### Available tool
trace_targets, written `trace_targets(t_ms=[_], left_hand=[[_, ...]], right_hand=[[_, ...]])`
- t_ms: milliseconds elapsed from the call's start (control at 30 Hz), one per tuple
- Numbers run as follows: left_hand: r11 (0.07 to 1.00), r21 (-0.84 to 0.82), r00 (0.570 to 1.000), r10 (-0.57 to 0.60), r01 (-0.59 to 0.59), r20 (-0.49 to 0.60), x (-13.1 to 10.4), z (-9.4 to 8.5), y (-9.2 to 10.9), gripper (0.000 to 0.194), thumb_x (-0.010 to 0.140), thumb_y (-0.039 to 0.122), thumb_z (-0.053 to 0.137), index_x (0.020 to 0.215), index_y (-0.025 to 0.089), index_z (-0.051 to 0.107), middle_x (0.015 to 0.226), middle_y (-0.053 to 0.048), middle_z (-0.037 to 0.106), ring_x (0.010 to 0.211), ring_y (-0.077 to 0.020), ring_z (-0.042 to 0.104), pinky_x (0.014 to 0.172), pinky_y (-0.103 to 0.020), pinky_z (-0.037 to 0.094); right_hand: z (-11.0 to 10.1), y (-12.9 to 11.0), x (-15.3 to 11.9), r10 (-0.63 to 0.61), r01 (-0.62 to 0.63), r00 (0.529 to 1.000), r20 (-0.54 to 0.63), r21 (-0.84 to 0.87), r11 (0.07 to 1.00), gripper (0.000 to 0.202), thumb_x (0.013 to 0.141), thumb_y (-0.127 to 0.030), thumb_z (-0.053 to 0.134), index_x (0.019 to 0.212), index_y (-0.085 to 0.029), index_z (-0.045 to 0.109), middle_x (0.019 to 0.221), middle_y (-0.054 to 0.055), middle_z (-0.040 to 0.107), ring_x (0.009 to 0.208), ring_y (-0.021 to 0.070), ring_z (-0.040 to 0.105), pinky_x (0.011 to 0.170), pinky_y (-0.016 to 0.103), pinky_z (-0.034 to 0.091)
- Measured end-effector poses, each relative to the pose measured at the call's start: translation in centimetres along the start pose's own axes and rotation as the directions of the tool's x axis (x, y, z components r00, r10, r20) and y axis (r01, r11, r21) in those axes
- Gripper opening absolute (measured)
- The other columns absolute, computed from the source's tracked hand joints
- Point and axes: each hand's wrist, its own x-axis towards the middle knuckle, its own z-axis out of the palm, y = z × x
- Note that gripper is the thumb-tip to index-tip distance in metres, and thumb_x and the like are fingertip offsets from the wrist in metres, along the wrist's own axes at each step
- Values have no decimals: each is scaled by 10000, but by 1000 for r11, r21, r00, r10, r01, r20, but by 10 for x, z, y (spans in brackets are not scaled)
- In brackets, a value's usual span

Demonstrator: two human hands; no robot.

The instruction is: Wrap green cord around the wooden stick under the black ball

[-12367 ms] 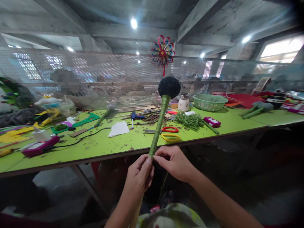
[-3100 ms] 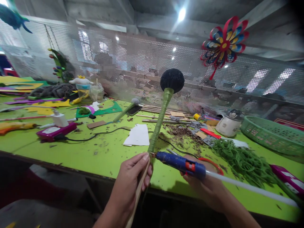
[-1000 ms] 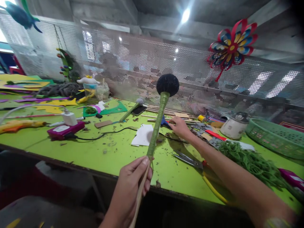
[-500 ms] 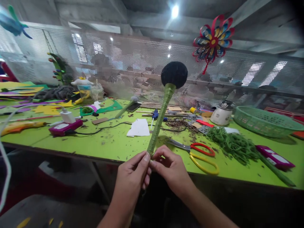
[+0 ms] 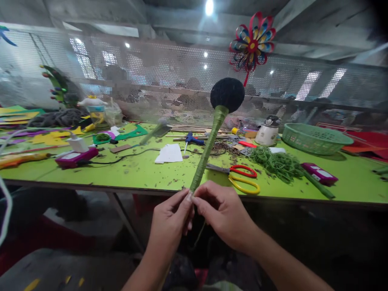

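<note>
A stem wound with green yarn [image 5: 207, 151], topped by a rounded black head [image 5: 227, 95], leans up and to the right in front of me. My left hand [image 5: 172, 216] is closed around its lower end, thumb on top. Close against it, my right hand [image 5: 222, 212] pinches at the same end of the stem. A thin green strand [image 5: 200, 233] hangs loose below the fingers; the exact pinch point is partly hidden. Just beyond my right hand, scissors [image 5: 242, 178] with red and yellow handles lie on the green table [image 5: 145, 178].
Past the scissors lie a pile of green yarn [image 5: 274, 163] and a purple box [image 5: 319, 173]. Behind are a green basket [image 5: 317, 139], a white pot [image 5: 268, 131], a blue glue gun [image 5: 192, 139] and white paper [image 5: 169, 153]. Another purple box [image 5: 77, 157] with a plug sits left.
The view has shifted right and tilted, so the table items appear further left and higher. Both hands keep their hold at the stem's lower end; the loose strand now shows below.
</note>
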Motion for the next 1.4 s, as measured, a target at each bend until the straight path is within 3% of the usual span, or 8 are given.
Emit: trace_targets(t_ms=[100, 267, 433, 700, 867, 1067, 1267, 1400], left_hand=[[1000, 17, 999, 6, -7, 52, -1, 2, 0, 295, 763, 393, 624, 890, 137, 697, 477, 41, 488, 385, -75, 410, 364, -174, 305], [999, 11, 995, -36, 36, 91, 1, 4, 0, 327, 748, 426, 629, 899, 144, 693, 484, 38, 490, 372, -78, 405, 345, -177, 289], [1000, -3, 998, -21, 22, 62, -2, 10, 4, 270, 775, 404, 602, 788, 141, 665, 479, 50, 455, 369, -60, 366, 354, -164, 261], [992, -72, 993, -102, 106, 58, -3, 13, 3, 289, 751, 428, 615, 853, 164, 672, 479, 60, 459, 361, -57, 356, 330, -150, 263], [989, -62, 980, -121, 132, 157, 1, 6, -4, 289, 767, 441, 602, 729, 158, 639, 513, 42, 491, 369, -51, 390, 331, -143, 297], [982, -84, 972, -151, 168, 178, 0, 5, -4, 306, 772, 437, 600, 893, 163, 667, 520, 52, 476, 368, -50, 384, 322, -138, 289], [969, -131, 958, -178, 211, 223, -2, 6, -1, 282, 785, 421, 589, 827, 147, 639, 509, 49, 478, 350, -36, 372, 319, -127, 276], [958, -159, 944, -192, 240, 270, -2, 5, -1, 280, 811, 412, 559, 897, 153, 620, 510, 56, 468, 334, -34, 362, 313, -131, 262]], right_hand=[[-11, -1, 5, -142, 121, 988, -65, -255, 959, 102, 838, -161, 533, 777, -188, 610, 701, 4, 612, 632, 133, 556, 609, 240, 430], [-21, 6, 12, -204, 148, 971, -123, -362, 920, 105, 829, -159, 541, 748, -185, 604, 652, -2, 581, 571, 125, 508, 566, 233, 393], [-22, 16, 6, -182, 105, 963, -200, -346, 932, 95, 813, -158, 556, 735, -180, 605, 622, -9, 575, 545, 117, 507, 536, 223, 385], [-16, 26, -7, -110, 31, 963, -246, -305, 952, 93, 810, -179, 555, 731, -182, 604, 616, -7, 587, 543, 122, 518, 525, 228, 395], [-11, 30, -13, -82, 9, 960, -267, -264, 964, 104, 819, -210, 547, 737, -183, 605, 621, 3, 590, 544, 132, 520, 520, 237, 397], [-6, 32, -15, -71, 9, 954, -292, -209, 978, 101, 818, -193, 553, 733, -178, 606, 620, -6, 585, 539, 120, 516, 525, 224, 402], [-4, 35, -14, -68, 17, 952, -300, -170, 985, 89, 826, -185, 558, 759, -174, 616, 646, -2, 599, 571, 123, 536, 555, 226, 415], [-5, 40, -15, -66, 30, 958, -279, -133, 991, 96, 835, -183, 561, 766, -166, 626, 669, 8, 621, 595, 124, 552, 591, 229, 427]])
